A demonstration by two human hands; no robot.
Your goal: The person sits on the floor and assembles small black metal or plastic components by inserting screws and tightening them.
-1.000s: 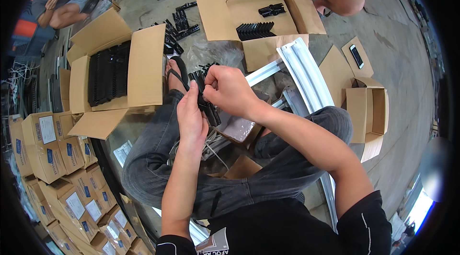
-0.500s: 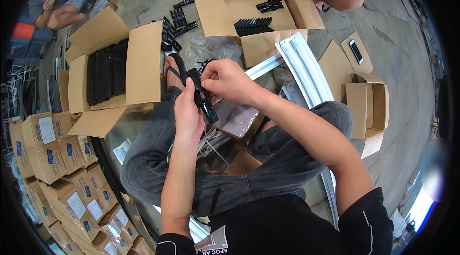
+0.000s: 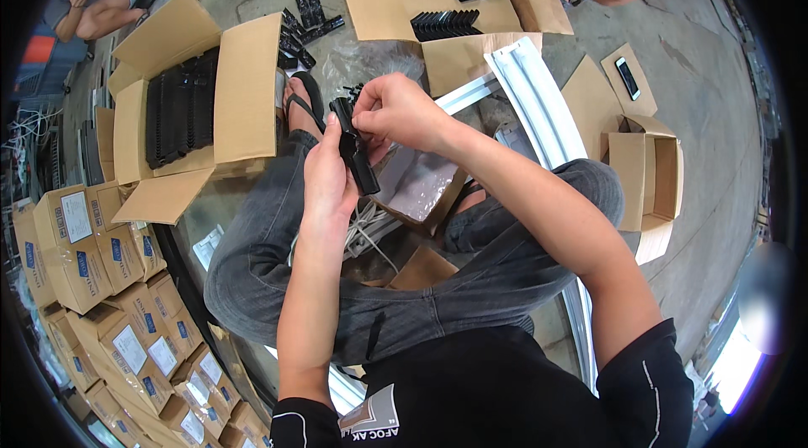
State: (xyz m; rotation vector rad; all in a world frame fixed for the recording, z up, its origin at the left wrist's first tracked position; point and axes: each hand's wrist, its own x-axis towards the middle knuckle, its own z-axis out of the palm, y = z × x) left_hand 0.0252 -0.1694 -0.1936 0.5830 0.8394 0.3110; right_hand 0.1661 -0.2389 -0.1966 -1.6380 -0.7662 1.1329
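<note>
My left hand (image 3: 326, 172) is wrapped round a long, glossy black bracket-like part (image 3: 363, 170), its thumb lying along the side. The part slants, its upper end pointing away from me. My right hand (image 3: 402, 115) is closed in a pinch against the part's upper right side; whatever sits between those fingertips is too small or hidden to make out. Beyond the hands, small black pieces (image 3: 356, 91) show beside clear plastic film (image 3: 370, 63). Under them, between my legs, stands an open carton lined with clear plastic (image 3: 421, 187).
A carton of stacked black parts (image 3: 246, 98) stands at left; another (image 3: 454, 73) holds a few ahead. Loose black parts (image 3: 311, 10) lie on the floor. White profiles (image 3: 539, 103), a small carton (image 3: 644, 178) and a phone (image 3: 627, 77) are at right. Taped cartons (image 3: 126, 322) pile up lower left.
The black part has turned slightly in my left hand, showing a narrower side. My right hand stays pinched against it. The whole view has shifted a little.
</note>
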